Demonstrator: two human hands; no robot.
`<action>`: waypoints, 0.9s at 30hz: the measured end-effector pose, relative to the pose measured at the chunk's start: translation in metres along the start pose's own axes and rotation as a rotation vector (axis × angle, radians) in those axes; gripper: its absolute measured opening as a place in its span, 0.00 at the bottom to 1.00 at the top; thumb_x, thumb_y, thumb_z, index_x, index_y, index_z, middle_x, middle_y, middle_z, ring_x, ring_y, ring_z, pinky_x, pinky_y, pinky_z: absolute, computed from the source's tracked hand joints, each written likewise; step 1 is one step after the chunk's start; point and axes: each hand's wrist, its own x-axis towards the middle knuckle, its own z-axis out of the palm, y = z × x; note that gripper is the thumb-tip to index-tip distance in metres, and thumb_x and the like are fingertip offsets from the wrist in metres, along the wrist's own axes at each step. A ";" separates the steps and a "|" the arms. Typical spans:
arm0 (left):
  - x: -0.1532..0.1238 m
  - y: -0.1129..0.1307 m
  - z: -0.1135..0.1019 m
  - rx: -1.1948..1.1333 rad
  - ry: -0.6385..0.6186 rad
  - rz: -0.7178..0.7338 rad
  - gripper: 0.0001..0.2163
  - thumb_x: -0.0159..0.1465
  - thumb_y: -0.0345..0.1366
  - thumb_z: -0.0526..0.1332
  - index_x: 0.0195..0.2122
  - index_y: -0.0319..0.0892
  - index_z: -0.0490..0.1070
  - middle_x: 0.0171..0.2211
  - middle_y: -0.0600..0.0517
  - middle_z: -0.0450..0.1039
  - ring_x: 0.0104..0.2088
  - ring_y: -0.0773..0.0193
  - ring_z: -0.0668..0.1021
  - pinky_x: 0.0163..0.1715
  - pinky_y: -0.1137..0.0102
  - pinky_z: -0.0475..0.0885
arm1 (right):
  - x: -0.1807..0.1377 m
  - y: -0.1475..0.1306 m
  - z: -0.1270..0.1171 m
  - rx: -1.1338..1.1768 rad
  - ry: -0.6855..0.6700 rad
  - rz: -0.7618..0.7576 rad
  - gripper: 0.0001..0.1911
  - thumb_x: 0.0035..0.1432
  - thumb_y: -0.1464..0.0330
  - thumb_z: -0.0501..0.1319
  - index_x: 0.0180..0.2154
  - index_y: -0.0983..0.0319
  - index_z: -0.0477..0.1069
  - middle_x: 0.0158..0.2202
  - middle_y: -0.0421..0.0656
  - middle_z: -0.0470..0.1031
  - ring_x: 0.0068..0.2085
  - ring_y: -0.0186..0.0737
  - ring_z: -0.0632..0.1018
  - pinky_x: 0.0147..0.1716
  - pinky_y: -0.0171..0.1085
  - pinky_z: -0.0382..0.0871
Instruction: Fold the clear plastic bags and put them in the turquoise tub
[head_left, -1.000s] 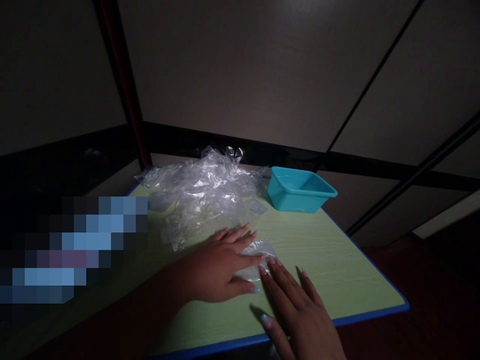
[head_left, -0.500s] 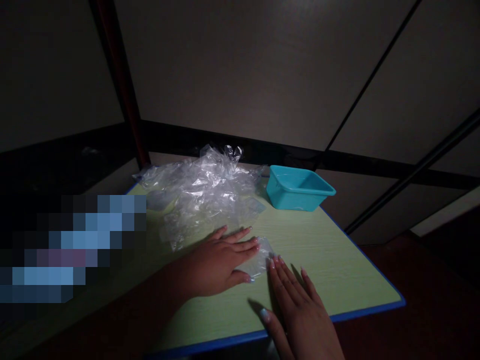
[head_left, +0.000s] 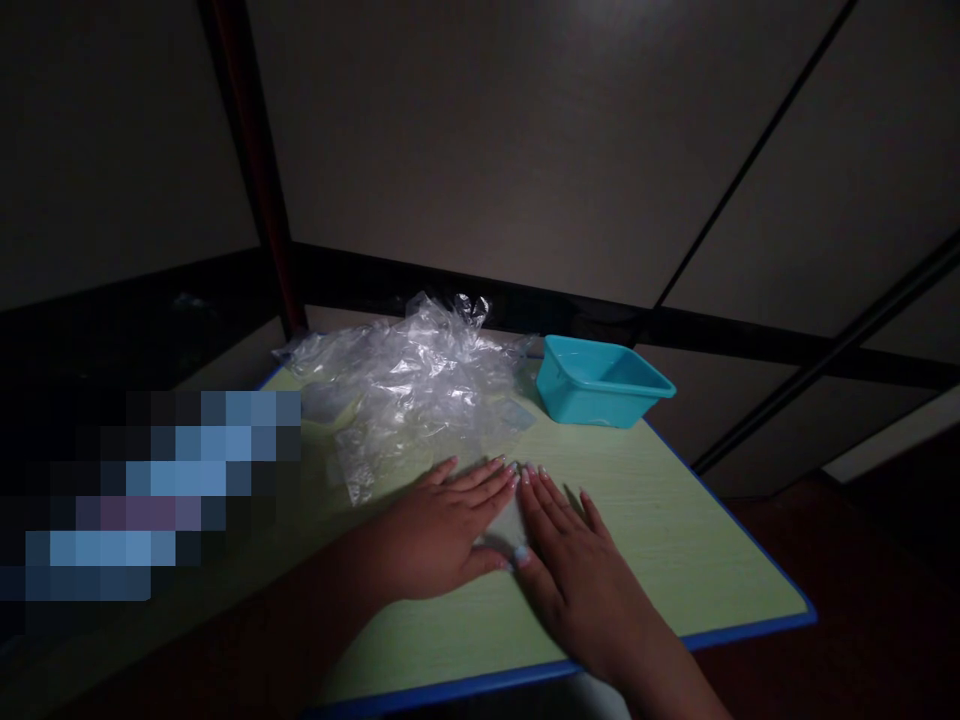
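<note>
My left hand lies flat on the green table, fingers stretched out. My right hand lies flat beside it, fingertips meeting those of the left. Both press down on a small clear plastic bag, of which only a sliver shows between the hands. A heap of crumpled clear plastic bags sits just behind my left hand.
A teal plastic tub stands at the table's far right edge. The table has a blue rim and ends close on the right and front. A dark wall with a red pole rises behind. A blurred patch covers the left.
My right hand has slid forward and left onto the small bag, which now lies almost hidden under both flat hands. The left hand has barely shifted.
</note>
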 end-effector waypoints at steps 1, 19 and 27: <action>0.000 0.000 0.000 0.002 0.003 0.001 0.30 0.68 0.54 0.43 0.65 0.42 0.41 0.66 0.52 0.35 0.65 0.59 0.44 0.61 0.54 0.41 | 0.003 0.001 0.001 0.002 -0.007 -0.002 0.33 0.65 0.55 0.41 0.64 0.66 0.41 0.65 0.46 0.40 0.65 0.46 0.46 0.61 0.55 0.45; -0.004 0.000 -0.001 0.007 0.003 -0.058 0.31 0.67 0.55 0.43 0.65 0.41 0.42 0.66 0.50 0.36 0.65 0.60 0.45 0.61 0.53 0.40 | 0.005 0.002 0.010 -0.032 0.034 0.050 0.37 0.64 0.51 0.38 0.64 0.70 0.39 0.65 0.51 0.40 0.65 0.46 0.45 0.62 0.55 0.40; 0.000 0.014 -0.008 -0.037 0.112 -0.107 0.24 0.70 0.44 0.40 0.65 0.43 0.45 0.66 0.51 0.40 0.65 0.62 0.46 0.62 0.57 0.45 | 0.004 -0.004 0.002 0.061 0.045 0.079 0.36 0.64 0.52 0.35 0.64 0.70 0.39 0.66 0.51 0.40 0.66 0.45 0.44 0.62 0.55 0.36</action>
